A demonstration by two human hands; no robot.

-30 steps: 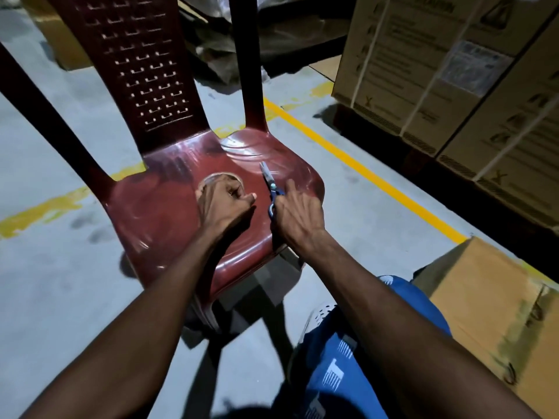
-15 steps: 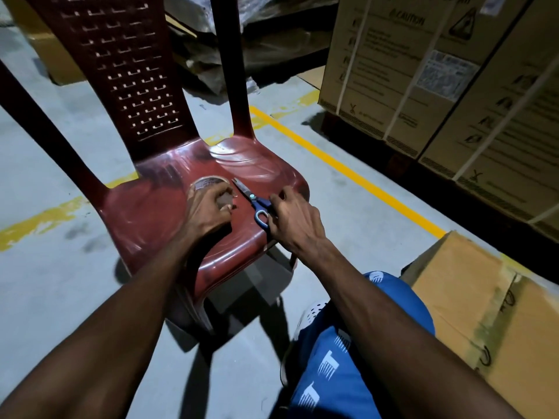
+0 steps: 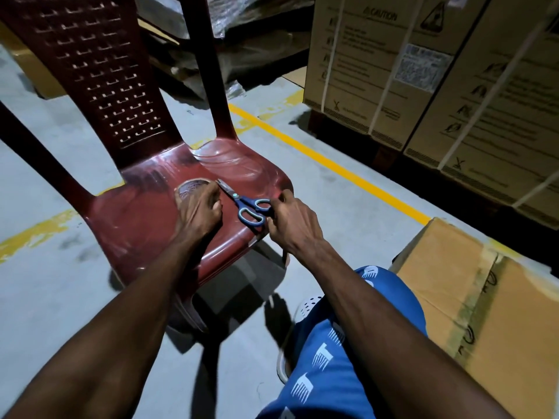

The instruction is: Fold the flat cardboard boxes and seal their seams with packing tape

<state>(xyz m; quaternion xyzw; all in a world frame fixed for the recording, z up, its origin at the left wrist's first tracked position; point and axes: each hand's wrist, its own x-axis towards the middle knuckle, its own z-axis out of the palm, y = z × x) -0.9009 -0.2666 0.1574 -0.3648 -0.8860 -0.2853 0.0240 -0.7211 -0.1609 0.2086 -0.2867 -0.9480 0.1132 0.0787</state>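
Left hand [image 3: 198, 207] curls its grip around the tape roll [image 3: 190, 189]; right hand [image 3: 292, 220], fingers loosely curled, touches the scissors [image 3: 246, 205].

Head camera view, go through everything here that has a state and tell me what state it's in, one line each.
Scissors: blades closed, lying flat on the chair seat.
Roll of packing tape: lying on the seat, gripped by the left hand.
Right hand: fingers curled at the scissor handles; grip unclear.
Red plastic chair: upright.
Cardboard box: closed, top seam taped.
Strapped cartons: closed, stacked.
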